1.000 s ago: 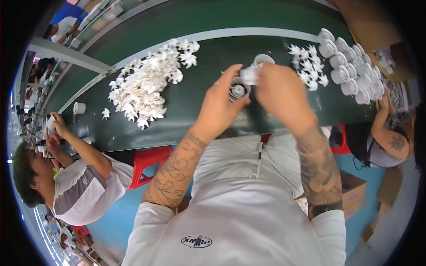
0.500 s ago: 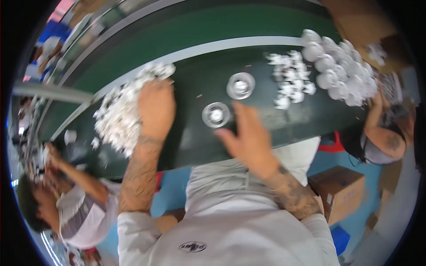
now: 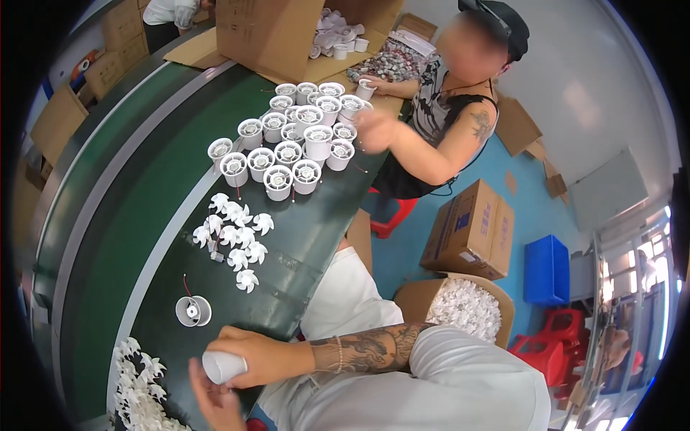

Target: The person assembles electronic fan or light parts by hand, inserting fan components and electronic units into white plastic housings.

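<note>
A white plastic fan housing (image 3: 221, 366), cup-shaped, is tilted between my hands above the near part of the green table. My right hand (image 3: 262, 357) wraps around its far side and back. My left hand (image 3: 215, 404) is at its left and lower side, fingers against it; part of that hand is blurred. What lies inside the held housing is hidden. Just beyond my hands another fan housing (image 3: 193, 311) stands on the table, its motor centre showing and a red wire sticking out. To the left, beside my left hand, lies a heap of white fan blades (image 3: 140, 384).
Several loose fan blades (image 3: 233, 233) lie farther along the green table (image 3: 287, 248). Beyond them stand many fan housings (image 3: 277, 179), where a co-worker (image 3: 431, 147) reaches in. An open carton (image 3: 269, 36) sits at the far end. Boxes (image 3: 471, 230) and a blue crate (image 3: 546, 269) stand on the floor.
The view has swung to the right. My hands were apart, the left in the blade heap and the right near two housings; now they are together at one housing, lifted off the table.
</note>
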Tool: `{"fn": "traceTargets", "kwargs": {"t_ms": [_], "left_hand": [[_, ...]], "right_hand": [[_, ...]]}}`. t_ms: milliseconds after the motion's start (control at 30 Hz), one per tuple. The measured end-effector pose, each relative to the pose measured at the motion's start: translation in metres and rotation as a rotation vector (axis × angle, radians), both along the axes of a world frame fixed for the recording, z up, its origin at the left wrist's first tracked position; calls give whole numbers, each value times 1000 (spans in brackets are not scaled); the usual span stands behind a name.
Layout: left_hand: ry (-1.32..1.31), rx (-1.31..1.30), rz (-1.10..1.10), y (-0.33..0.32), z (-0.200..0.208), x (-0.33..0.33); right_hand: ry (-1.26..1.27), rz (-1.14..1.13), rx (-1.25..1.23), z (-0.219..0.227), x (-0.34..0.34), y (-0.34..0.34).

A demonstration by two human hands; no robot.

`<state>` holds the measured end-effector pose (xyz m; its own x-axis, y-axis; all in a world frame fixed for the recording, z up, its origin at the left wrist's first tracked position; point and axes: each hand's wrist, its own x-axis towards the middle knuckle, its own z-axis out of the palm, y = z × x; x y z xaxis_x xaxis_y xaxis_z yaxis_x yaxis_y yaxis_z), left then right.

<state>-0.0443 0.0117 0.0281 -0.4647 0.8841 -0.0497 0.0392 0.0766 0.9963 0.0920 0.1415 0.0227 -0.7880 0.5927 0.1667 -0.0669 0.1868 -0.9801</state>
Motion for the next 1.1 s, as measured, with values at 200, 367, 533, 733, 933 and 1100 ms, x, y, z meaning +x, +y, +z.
{"fn": "traceTargets", "kwargs": {"t_ms": [200,367,533,733,933,1100], "left_hand": [[-251,10,-11,29,2,14],[-1011,53,132,42,0,34],[-1200,50,201,58,13,50],[-1185,48,-28,50,-7,42],[-1143,-16,-274,55,-15,50],[-1113,-146,-41,57,-14,68]], "right_hand": [[-84,-5,416,12,17,13],[143,-84,462,9,18,9],[84,-135,551,18,25,14],[203,-193,568,9,34,14],[55,-251,439,10,87,36],[39,-126,525,7,77,25]]}}
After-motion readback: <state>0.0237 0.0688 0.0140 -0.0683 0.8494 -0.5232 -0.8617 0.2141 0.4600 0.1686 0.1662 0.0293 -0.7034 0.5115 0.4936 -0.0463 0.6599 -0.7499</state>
